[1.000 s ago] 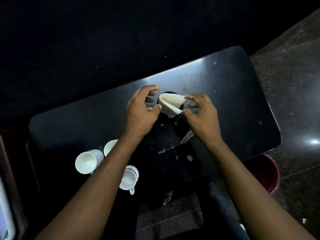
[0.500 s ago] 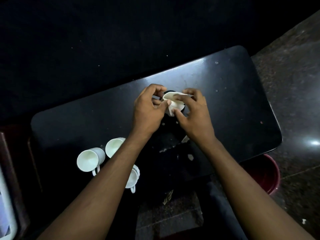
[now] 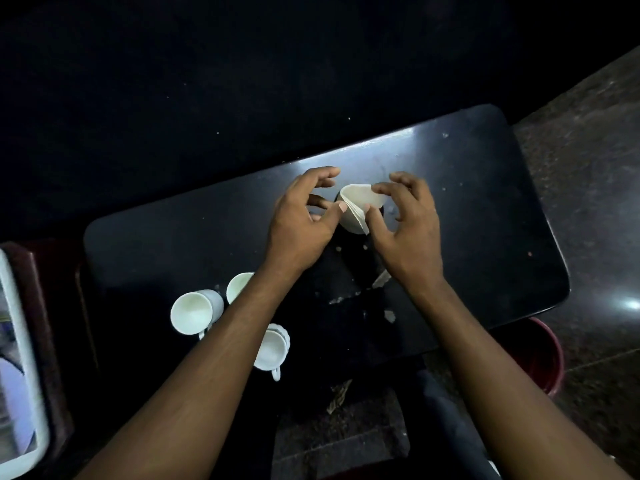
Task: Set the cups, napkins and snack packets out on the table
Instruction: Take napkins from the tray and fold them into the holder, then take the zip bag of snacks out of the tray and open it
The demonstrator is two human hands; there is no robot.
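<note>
Both hands are pinching a folded white napkin (image 3: 360, 204) between them: left hand (image 3: 301, 221) steadying its fold, right hand (image 3: 407, 226) shaping it, seemingly into a dark cup beneath.

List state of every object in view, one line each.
Napkin: folded, pinched between both hands over a dark holder.
Left hand: thumb on napkin's left edge.
Right hand: thumb and forefinger on napkin.
Three white cups: on their sides, empty, by left forearm.
Black table: speckled with white bits.
Red bucket: on floor, contents unclear.
</note>
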